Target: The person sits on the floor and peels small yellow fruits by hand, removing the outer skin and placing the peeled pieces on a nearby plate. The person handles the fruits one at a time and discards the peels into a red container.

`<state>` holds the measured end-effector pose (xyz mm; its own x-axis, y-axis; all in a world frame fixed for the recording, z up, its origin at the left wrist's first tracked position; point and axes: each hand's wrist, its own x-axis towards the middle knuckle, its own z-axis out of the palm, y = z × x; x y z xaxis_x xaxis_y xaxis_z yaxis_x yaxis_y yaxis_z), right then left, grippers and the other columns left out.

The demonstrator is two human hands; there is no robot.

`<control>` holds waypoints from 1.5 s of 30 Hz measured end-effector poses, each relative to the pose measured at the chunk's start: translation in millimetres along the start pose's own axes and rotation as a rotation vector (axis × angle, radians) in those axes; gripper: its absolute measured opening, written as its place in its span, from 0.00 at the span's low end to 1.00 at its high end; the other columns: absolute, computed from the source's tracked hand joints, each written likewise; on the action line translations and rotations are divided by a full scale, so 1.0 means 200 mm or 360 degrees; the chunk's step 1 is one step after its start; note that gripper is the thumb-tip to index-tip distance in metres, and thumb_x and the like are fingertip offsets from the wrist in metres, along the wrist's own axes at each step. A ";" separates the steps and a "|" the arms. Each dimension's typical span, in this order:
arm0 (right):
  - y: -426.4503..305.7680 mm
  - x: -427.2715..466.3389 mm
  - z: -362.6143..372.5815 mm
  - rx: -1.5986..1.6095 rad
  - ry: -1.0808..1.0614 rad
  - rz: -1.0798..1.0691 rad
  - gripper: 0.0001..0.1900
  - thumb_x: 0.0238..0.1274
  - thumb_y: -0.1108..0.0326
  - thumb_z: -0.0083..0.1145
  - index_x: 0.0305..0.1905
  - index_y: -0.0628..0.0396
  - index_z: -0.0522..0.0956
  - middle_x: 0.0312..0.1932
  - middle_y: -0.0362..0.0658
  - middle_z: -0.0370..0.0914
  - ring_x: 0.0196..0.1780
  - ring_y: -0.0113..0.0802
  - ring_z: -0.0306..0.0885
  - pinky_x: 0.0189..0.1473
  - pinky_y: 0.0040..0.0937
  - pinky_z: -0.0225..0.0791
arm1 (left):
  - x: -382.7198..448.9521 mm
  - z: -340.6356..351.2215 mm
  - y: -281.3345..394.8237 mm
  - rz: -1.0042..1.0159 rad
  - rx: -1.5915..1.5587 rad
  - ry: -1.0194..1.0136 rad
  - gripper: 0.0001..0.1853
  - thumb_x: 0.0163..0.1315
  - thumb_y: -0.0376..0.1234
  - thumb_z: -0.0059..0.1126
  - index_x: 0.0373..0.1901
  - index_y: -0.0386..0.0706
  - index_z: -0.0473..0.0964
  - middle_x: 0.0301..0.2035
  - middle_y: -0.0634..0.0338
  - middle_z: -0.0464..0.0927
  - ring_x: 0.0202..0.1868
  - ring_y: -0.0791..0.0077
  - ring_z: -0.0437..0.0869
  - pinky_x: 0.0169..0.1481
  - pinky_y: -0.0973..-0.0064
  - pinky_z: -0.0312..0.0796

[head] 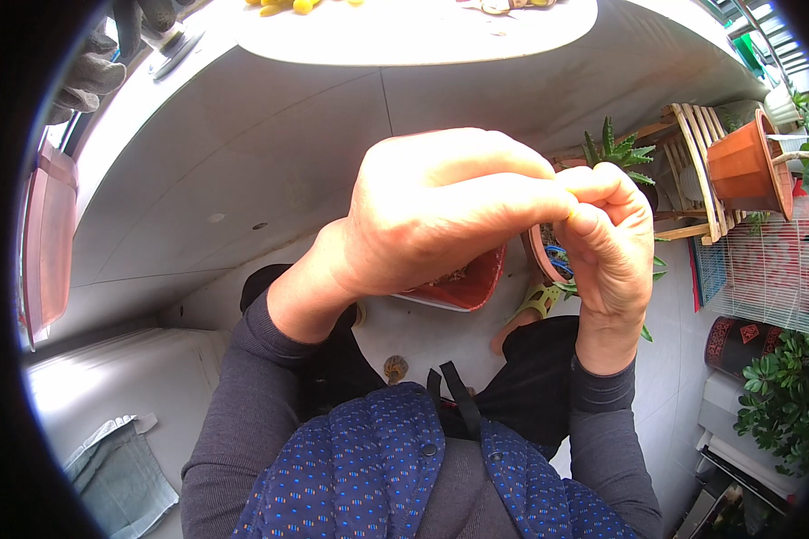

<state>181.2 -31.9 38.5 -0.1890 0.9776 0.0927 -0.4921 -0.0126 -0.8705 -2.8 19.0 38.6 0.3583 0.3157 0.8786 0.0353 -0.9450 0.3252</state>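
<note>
My left hand [438,202] is raised in front of me, its fingers bent and thumb stretched to the right. Its fingertips meet those of my right hand [610,242], which pinches with thumb and forefinger. A speck of a small yellow thing [572,214] shows where they meet; the rest is hidden by the fingers. Below my hands stands a red container [482,283] with brown bits inside, partly covered by my left hand. Beyond them, a white board or tray [411,50] carries several yellow pieces [283,7] and a heap of brownish pieces [505,5].
Potted aloe [617,151], a slatted wooden stand [704,168] and an orange flowerpot [745,165] stand at the right. A white wire rack [768,269] is below them. Dark gloves [87,74] hang upper left, near a pink plastic container [50,236]. A grey cloth [125,478] lies lower left.
</note>
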 end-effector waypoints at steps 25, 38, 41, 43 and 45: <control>-0.01 0.00 0.01 0.0029 0.0031 0.0066 0.08 0.53 0.77 0.63 0.38 0.61 0.76 0.36 0.45 0.80 0.39 0.25 0.78 0.46 0.23 0.70 | 0.01 0.01 0.01 -0.0119 -0.0031 -0.0004 0.09 0.48 0.25 0.64 0.31 0.40 0.76 0.27 0.58 0.78 0.27 0.68 0.81 0.30 0.77 0.75; -0.01 0.01 0.00 0.0235 0.0057 0.0160 0.08 0.54 0.76 0.60 0.40 0.61 0.75 0.35 0.45 0.80 0.24 0.13 0.65 0.21 0.10 0.53 | 0.01 0.00 0.00 -0.0202 -0.0073 -0.0089 0.09 0.49 0.26 0.64 0.32 0.40 0.76 0.28 0.59 0.78 0.29 0.69 0.82 0.32 0.77 0.74; -0.02 0.01 0.00 0.0210 0.0002 0.0158 0.08 0.54 0.76 0.60 0.40 0.62 0.75 0.37 0.46 0.80 0.27 0.14 0.69 0.24 0.10 0.57 | 0.01 0.00 0.03 -0.0414 -0.0123 -0.0031 0.10 0.49 0.25 0.64 0.35 0.40 0.77 0.28 0.60 0.79 0.29 0.71 0.82 0.33 0.78 0.75; -0.02 0.01 0.00 0.0180 0.0004 0.0123 0.09 0.54 0.76 0.60 0.40 0.62 0.75 0.38 0.46 0.80 0.31 0.17 0.73 0.29 0.12 0.63 | 0.02 -0.01 0.04 -0.0419 -0.0089 -0.0046 0.11 0.48 0.24 0.65 0.35 0.40 0.79 0.29 0.59 0.79 0.29 0.70 0.82 0.34 0.78 0.75; -0.02 0.00 0.01 0.0120 0.0038 0.0067 0.09 0.54 0.77 0.61 0.41 0.62 0.75 0.38 0.46 0.80 0.35 0.21 0.75 0.36 0.16 0.67 | 0.02 -0.03 0.04 -0.0355 0.0002 -0.0116 0.11 0.46 0.21 0.66 0.33 0.38 0.79 0.30 0.55 0.80 0.31 0.70 0.83 0.36 0.77 0.76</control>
<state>180.6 -31.8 43.1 -0.1910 0.9806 0.0446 -0.5471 -0.0686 -0.8343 -5.7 14.0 46.9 0.4076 0.5100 0.7575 0.1225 -0.8526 0.5080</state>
